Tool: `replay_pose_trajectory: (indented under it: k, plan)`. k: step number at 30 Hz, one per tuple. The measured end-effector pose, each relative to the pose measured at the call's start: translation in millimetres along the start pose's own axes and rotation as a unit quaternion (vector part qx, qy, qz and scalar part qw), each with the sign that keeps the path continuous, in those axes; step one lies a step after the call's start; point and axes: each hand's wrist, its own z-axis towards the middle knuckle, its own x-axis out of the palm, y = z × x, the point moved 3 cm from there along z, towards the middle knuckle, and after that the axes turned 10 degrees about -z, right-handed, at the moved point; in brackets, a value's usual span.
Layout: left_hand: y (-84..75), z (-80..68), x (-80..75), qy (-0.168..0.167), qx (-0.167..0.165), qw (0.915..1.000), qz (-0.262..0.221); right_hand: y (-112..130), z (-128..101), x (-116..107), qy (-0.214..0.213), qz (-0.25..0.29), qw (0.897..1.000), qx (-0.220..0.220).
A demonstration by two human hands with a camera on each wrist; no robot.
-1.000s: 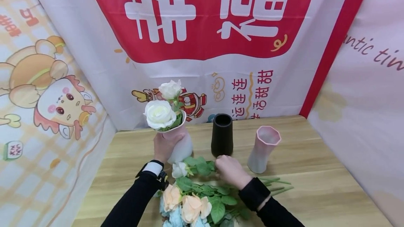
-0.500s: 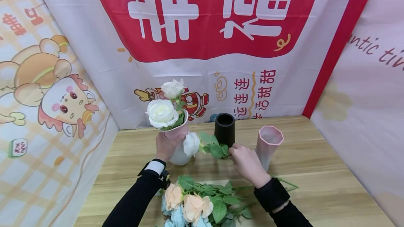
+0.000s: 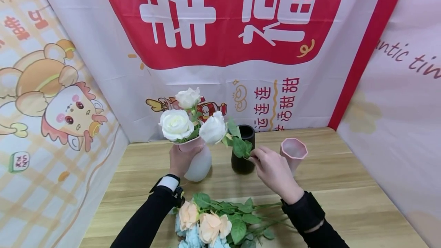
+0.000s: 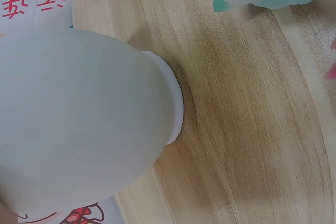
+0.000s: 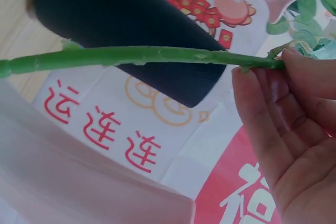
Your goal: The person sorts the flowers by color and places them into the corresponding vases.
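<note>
My left hand [image 3: 182, 160] grips the neck of a pink-and-white vase [image 3: 199, 167], whose round pale body [image 4: 79, 114] fills much of the left wrist view. Two white roses [image 3: 176, 124] stand in it. With thumb and fingertips, my right hand [image 3: 275, 173] pinches the stem of another white rose [image 3: 213, 127]. That bloom points left and overlaps the vase's rim in the head view, its leaves [image 3: 241, 146] in front of the black vase. From the fingers the bare green stem [image 5: 142, 55] runs across the right wrist view.
A black vase [image 3: 242, 165] stands at the middle back, and a pink octagonal vase [image 3: 293, 153] right of it. Peach roses [image 3: 210, 228] and light blue flowers [image 3: 191, 237] lie at the table's front, stems to the right. Printed cloth [image 3: 220, 75] hangs behind.
My right hand has lifted the white rose off the table, raising it up beside the mouth of the vase. The left hand keeps its grip on the vase.
</note>
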Motion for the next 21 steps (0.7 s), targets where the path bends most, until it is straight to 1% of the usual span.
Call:
replay_pose_trajectory:
  k: [3, 7, 11, 14, 17, 19, 21]
  plan:
    - [-0.9, 0.0, -0.4, -0.003, 0.014, 0.9999, 0.002, 2, 4, -6, -0.016, 0.036, 0.999, 0.0]
    - [-0.4, 0.2, -0.5, -0.002, 0.038, 0.9992, 0.015, 3, 8, -16, -0.056, 0.096, 0.994, 0.006]
    - [1.4, 0.6, -1.0, -0.002, 0.049, 0.9986, 0.018, 1, 9, -24, -0.093, 0.125, 0.988, 0.006]
    - [1.9, 0.2, -1.4, -0.004, 0.047, 0.9986, 0.023, -2, 9, -28, -0.115, 0.132, 0.985, 0.006]
    - [1.8, -0.5, -1.7, -0.004, 0.041, 0.9989, 0.021, -6, 10, -33, -0.143, 0.14, 0.98, 0.019]
    - [1.6, -0.6, -1.7, -0.004, 0.038, 0.9991, 0.021, -10, 11, -36, -0.159, 0.155, 0.974, 0.037]
    - [1.6, -0.2, -1.4, -0.004, 0.037, 0.9992, 0.017, -14, 12, -38, -0.173, 0.184, 0.966, 0.06]
